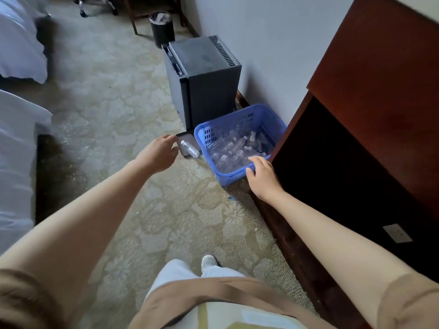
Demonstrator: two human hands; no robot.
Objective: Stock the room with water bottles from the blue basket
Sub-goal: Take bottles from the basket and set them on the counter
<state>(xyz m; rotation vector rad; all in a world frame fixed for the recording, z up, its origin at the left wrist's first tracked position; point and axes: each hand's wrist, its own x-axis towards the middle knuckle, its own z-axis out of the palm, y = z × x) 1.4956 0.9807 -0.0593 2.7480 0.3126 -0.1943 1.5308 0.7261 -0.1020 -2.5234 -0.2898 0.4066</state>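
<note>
Nearest the camera: one person, seen from above, with one white shoe (208,262) visible on the patterned carpet (114,129). Two bare forearms extend forward.

Right hand (261,173): positioned at the near rim of the blue basket (235,178). Thumb lies on the outer face of the rim; fingers curl over the rim edge. The hand grips the basket rim.

Left hand (160,151): held above the carpet, just left of one dark flat tray (184,151). Fingers are loosely curved and hold nothing. Whether the fingertips touch the tray edge cannot be determined.

Task items:
1. One blue basket, slotted plastic, standing on the carpet between the dark wooden cabinet (370,129) on the right and the tray on the left, close to the wall (273,39).
2. Water bottles in the basket (234,150): clear, with white caps, lying in a pile on the basket floor. More than ten caps show; an exact count cannot be determined because the bottles overlap.
3. One single water bottle (190,149), clear, lying on its side on the tray, outside the basket and just beside its left wall.

Further back: one small black refrigerator (204,81) stands against the wall, directly behind the tray and basket. Beyond it, one black waste bin (162,28) with a liner stands beside wooden furniture legs.

Left edge: two beds with white bedding (19,48), one near and one far.
</note>
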